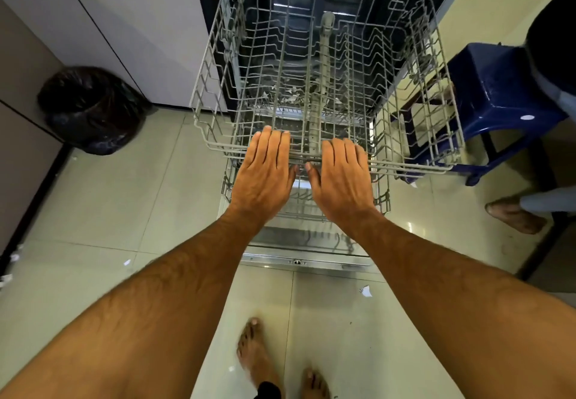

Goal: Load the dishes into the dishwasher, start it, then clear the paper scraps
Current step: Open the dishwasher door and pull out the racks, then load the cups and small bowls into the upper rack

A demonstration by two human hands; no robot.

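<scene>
The dishwasher's grey wire upper rack (212, 65) is pulled far out over the open door (302, 258) and holds no dishes. My left hand (265, 171) and my right hand (341, 177) rest side by side on the rack's front rail, fingers laid over the wire, thumbs underneath. A lower rack (385, 196) shows below it. Paper scraps (290, 91) lie inside the machine under the rack, and more paper scraps (366, 291) are scattered on the tiled floor.
A bin with a black bag (90, 109) stands on the left by white cabinets. A blue plastic stool (498, 87) sits on the right, with another person's foot (514, 215) beside it. My bare feet (258, 358) are below.
</scene>
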